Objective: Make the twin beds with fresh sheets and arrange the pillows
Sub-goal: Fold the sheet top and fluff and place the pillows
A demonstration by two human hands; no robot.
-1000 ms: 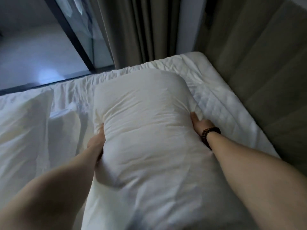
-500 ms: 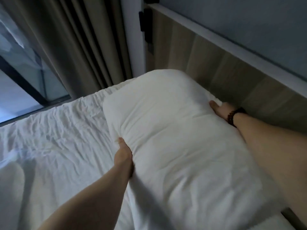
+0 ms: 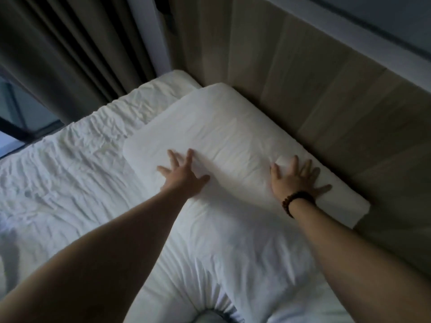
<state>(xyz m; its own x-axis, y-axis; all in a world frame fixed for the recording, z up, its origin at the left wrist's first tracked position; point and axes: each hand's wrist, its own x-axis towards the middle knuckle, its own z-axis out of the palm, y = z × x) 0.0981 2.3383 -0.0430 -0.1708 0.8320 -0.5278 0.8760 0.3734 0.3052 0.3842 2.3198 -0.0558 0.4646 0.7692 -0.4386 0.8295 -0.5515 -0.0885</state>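
A white pillow [image 3: 224, 134] lies flat at the head of the bed, its long side against the wooden headboard [image 3: 326, 94]. My left hand [image 3: 183, 174] rests palm down on the pillow's near left part, fingers spread. My right hand [image 3: 297, 177], with a dark bead bracelet at the wrist, presses flat on the pillow's right part, fingers apart. Neither hand grips anything. A wrinkled white sheet [image 3: 77, 173] covers the mattress to the left and in front of the pillow.
Dark curtains [image 3: 77, 50] hang at the far side of the bed, with a window frame [image 3: 16, 129] at the left. A grey wall [image 3: 373, 17] rises above the headboard. The mattress corner [image 3: 177, 78] lies beyond the pillow. A dark gap [image 3: 210, 315] shows at the bottom edge.
The pillow went from being held by its sides to lying flat against the headboard. Both hands let go of its edges and now press open on its top.
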